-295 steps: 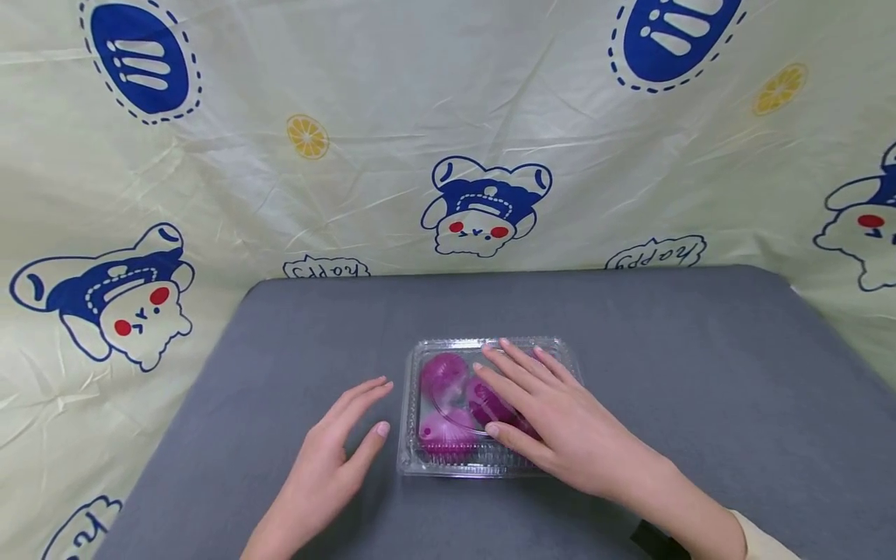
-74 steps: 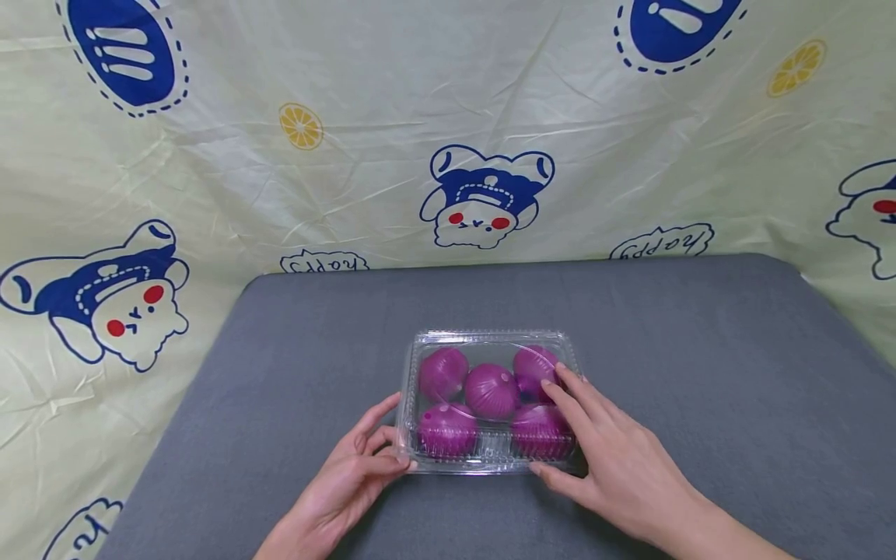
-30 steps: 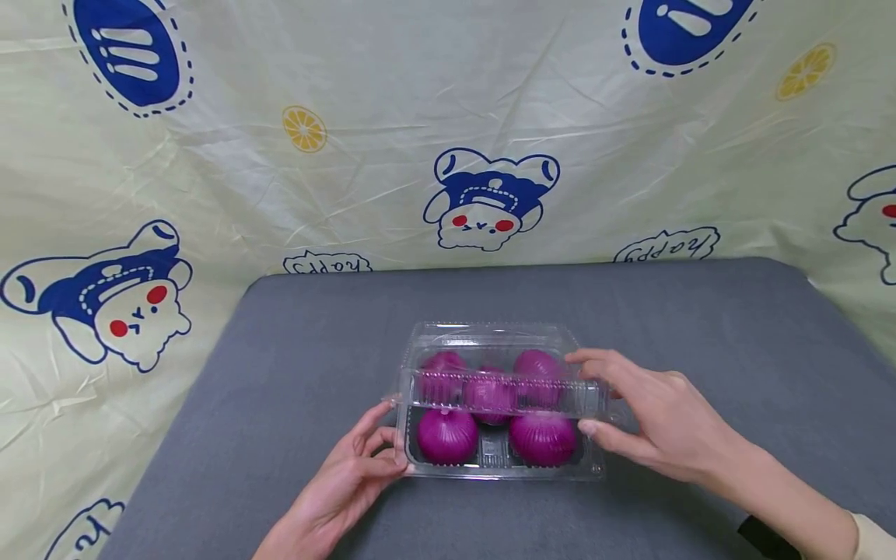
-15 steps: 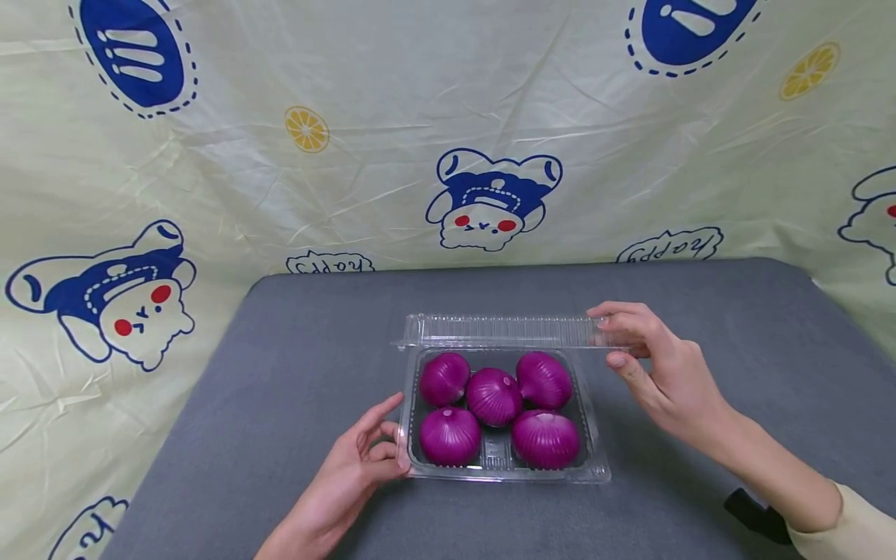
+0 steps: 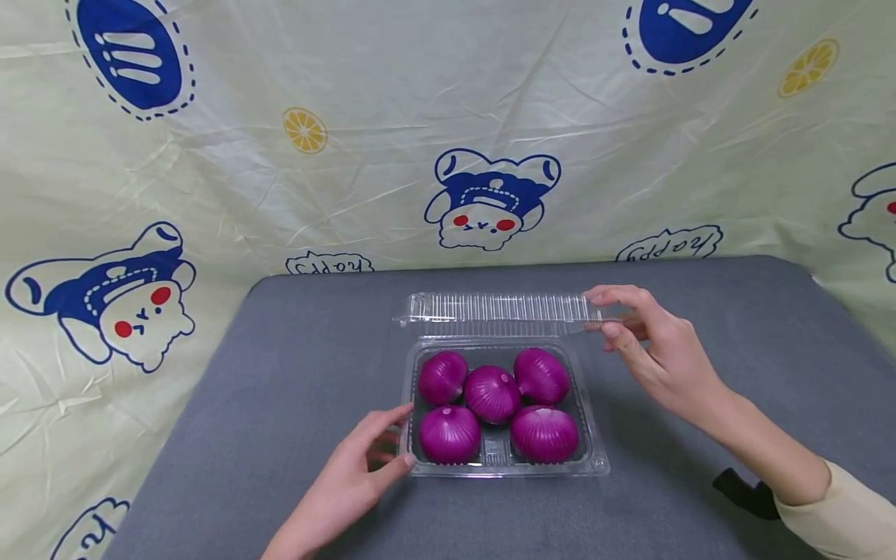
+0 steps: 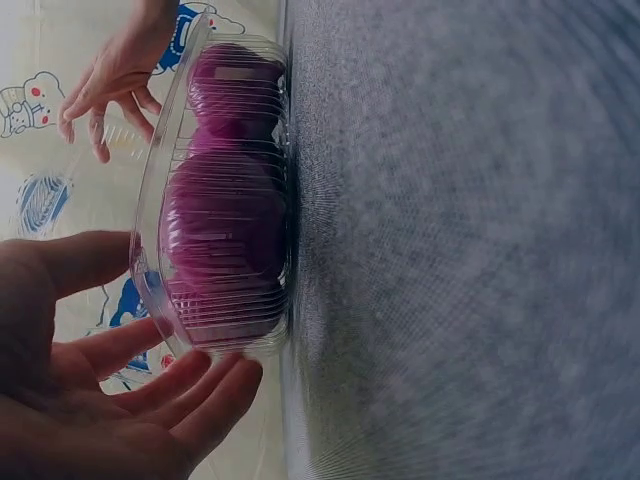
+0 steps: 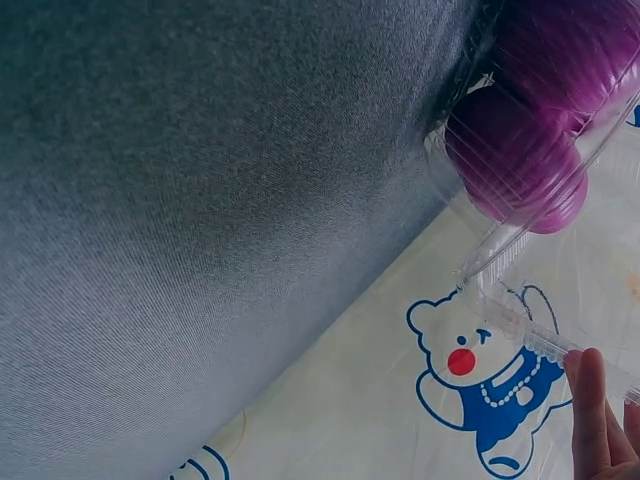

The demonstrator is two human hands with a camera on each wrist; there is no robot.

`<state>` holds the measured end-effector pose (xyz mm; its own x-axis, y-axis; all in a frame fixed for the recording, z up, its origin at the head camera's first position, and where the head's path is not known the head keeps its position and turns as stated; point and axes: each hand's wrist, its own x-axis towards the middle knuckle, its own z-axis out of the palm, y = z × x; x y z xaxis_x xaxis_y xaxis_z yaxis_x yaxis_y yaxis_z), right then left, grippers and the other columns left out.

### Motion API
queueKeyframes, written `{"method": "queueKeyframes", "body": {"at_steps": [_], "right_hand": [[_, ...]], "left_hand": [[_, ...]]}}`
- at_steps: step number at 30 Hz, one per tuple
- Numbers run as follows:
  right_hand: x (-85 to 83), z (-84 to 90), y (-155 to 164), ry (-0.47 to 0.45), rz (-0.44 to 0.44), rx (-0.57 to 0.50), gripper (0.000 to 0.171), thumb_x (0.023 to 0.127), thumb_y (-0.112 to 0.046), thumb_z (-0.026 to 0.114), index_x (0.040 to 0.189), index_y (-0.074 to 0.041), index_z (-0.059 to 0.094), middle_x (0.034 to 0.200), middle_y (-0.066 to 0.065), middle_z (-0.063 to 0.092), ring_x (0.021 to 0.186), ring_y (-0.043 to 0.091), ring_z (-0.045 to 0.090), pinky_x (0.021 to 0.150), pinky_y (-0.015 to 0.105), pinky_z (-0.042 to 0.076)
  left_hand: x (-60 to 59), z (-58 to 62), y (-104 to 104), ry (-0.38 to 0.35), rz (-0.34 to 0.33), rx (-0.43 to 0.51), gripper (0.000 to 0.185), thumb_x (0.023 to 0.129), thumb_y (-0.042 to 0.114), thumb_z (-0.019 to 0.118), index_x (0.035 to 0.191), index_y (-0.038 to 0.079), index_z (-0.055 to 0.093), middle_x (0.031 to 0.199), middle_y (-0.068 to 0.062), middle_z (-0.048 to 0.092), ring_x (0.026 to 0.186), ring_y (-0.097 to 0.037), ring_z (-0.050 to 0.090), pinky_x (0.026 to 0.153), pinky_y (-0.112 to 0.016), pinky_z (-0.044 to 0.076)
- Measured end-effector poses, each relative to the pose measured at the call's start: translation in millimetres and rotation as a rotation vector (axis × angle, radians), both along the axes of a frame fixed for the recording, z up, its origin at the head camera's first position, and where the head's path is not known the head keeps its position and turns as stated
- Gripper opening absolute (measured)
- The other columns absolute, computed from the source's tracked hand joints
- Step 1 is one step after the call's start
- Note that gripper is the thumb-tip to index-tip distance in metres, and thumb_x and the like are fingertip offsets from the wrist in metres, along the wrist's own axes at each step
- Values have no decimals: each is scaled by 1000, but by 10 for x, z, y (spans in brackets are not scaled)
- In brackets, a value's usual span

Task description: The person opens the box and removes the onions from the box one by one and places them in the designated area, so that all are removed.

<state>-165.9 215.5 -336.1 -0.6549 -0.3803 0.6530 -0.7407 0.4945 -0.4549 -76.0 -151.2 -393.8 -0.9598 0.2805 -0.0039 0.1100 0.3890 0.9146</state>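
Now the right hand (image 5: 647, 342) pinches the lid (image 5: 498, 309) upright; left hand (image 5: 357, 474), fingers relaxed, steadies the clamshell tray (image 5: 595, 463); folding fully back seems next.

A flat grey fabric tabletop (image 5: 294, 389) fills the lower half of the head view. Behind and beside it hangs a wrinkled pale yellow printed cloth backdrop (image 5: 392, 93), patterned with blue and white cartoon bears (image 5: 490, 198), small yellow lemon slices (image 5: 305, 131), blue dashed ovals and "happy" speech bubbles (image 5: 668, 243).
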Motion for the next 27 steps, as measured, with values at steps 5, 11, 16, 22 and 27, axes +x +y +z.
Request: {"method": "queueKeyframes", "body": {"at_steps": [5, 11, 16, 22, 27], "right_hand": [[-19, 16, -21, -7, -2, 3, 34, 94, -14, 57, 127, -8, 51, 126, 0, 55, 73, 2, 63, 56, 17, 47], [-71, 26, -30, -17, -18, 12, 36, 92, -7, 57, 128, -9, 50, 127, 0, 55, 73, 1, 63, 57, 17, 48], [-139, 64, -62, -40, -41, 24, 41, 92, -2, 55, 131, -11, 47, 127, 0, 54, 80, -3, 62, 59, 17, 49], [-230, 102, -116, -90, -61, 4, 38, 97, -7, 46, 134, -16, 44, 126, -1, 54, 82, 9, 66, 60, 20, 51], [-294, 123, -160, -91, -63, -11, 37, 100, -7, 39, 135, -18, 44, 125, -2, 54, 80, 14, 66, 60, 21, 51]], "left_hand": [[10, -9, 20, 74, 5, -234, 57, 85, 33, 69, 137, 25, 47, 144, 9, 33, 125, -13, 39, 93, -40, 45], [39, -14, 9, 170, -32, -403, 65, 84, 53, 62, 141, 30, 42, 153, 19, 12, 136, -10, 23, 98, -47, 38], [41, -23, 0, 219, -86, -482, 72, 84, 62, 54, 145, 31, 33, 152, 19, 14, 139, -10, 14, 103, -49, 31], [32, -20, 11, 202, -99, -576, 81, 83, 66, 51, 149, 31, 20, 153, 18, 9, 140, -13, 7, 109, -50, 16], [31, -20, 19, 162, -98, -629, 83, 82, 70, 48, 149, 34, 14, 152, 22, 4, 140, -12, 4, 110, -52, 11]]}}
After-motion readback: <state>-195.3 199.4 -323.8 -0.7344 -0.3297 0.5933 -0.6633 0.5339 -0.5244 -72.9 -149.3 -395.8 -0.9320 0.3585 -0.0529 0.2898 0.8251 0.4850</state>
